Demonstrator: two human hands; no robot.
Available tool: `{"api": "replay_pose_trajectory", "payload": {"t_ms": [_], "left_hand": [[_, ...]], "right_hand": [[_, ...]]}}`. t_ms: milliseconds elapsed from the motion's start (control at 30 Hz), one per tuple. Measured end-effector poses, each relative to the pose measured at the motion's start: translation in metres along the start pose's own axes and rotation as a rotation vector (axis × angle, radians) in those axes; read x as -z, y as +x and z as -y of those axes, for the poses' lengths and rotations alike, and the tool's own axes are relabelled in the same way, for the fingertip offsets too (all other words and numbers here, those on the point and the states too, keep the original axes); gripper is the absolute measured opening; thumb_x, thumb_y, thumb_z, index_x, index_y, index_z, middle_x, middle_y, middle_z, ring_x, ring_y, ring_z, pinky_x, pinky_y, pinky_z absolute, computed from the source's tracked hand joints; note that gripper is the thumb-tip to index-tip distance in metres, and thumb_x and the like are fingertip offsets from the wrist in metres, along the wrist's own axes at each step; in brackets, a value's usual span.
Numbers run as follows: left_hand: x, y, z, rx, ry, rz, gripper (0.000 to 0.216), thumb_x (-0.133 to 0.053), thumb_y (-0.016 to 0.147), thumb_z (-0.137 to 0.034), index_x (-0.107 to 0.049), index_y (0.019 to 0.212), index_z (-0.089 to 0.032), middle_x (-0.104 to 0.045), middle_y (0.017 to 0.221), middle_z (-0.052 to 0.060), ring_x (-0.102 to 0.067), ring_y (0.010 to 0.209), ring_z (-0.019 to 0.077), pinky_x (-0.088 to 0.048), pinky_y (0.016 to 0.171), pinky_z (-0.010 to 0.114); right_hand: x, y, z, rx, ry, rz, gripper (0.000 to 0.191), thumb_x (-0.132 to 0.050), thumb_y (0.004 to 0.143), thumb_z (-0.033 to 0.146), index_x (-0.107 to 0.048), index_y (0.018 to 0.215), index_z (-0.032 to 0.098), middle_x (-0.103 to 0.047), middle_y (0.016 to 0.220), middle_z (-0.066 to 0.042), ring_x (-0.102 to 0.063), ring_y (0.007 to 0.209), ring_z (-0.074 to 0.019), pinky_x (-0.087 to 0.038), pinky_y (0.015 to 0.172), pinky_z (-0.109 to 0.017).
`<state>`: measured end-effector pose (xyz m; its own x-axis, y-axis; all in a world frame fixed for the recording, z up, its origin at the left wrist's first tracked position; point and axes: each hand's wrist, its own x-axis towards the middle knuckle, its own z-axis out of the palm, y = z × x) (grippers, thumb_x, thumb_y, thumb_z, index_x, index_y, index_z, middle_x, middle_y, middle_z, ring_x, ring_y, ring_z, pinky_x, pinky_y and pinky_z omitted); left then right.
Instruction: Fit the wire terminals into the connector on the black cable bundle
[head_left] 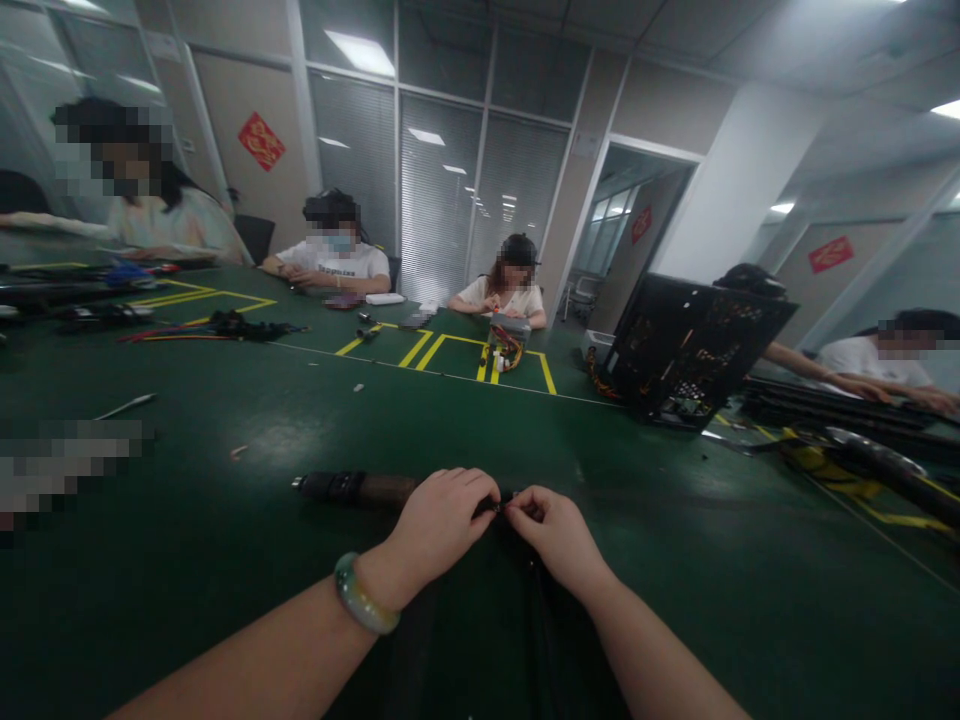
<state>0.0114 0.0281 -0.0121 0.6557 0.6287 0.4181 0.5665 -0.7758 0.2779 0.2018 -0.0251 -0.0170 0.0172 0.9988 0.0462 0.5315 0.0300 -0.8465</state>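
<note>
Both hands meet at the middle of the green table, fingertips almost touching around a small dark piece too small to name. My left hand, with a green and amber bangle on its wrist, is closed, thumb and fingers curled at the piece. Facing it, my right hand pinches at the piece from the other side. Behind the left hand lies a brown and black electric screwdriver, its tip pointing left; the hand hides its other end. Dark cable-like strands run down between the forearms, dim and hard to make out.
A black computer case stands at the right, near black and yellow parts. Bundled cables lie at the left. A power supply with wires sits near a co-worker across the table. Several other people sit around it.
</note>
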Motion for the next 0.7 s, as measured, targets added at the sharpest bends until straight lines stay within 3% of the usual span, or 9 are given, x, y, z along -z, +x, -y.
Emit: {"api": "replay_pose_trajectory", "payload": {"t_ms": [533, 700], "left_hand": [[0.0037, 0.0001, -0.0026, -0.024, 0.012, 0.012, 0.006, -0.057, 0.091, -0.024, -0.063, 0.091, -0.023, -0.062, 0.094, -0.001, -0.057, 0.087, 0.018, -0.041, 0.076, 0.033], [0.001, 0.0, -0.0013, -0.016, 0.006, 0.005, 0.006, -0.057, 0.091, -0.025, -0.063, 0.091, -0.022, -0.063, 0.093, 0.0, -0.057, 0.087, 0.0188, -0.041, 0.076, 0.033]], "right_hand": [[-0.0043, 0.0011, -0.0048, 0.062, -0.04, 0.033, 0.013, -0.06, 0.088, 0.03, -0.069, 0.093, 0.022, -0.07, 0.087, 0.001, -0.065, 0.078, -0.016, -0.047, 0.067, -0.023], [-0.0039, 0.0011, -0.005, 0.093, -0.081, 0.02, 0.011, -0.059, 0.088, 0.027, -0.068, 0.087, 0.02, -0.069, 0.082, 0.001, -0.064, 0.074, -0.0153, -0.044, 0.065, -0.023]]}}
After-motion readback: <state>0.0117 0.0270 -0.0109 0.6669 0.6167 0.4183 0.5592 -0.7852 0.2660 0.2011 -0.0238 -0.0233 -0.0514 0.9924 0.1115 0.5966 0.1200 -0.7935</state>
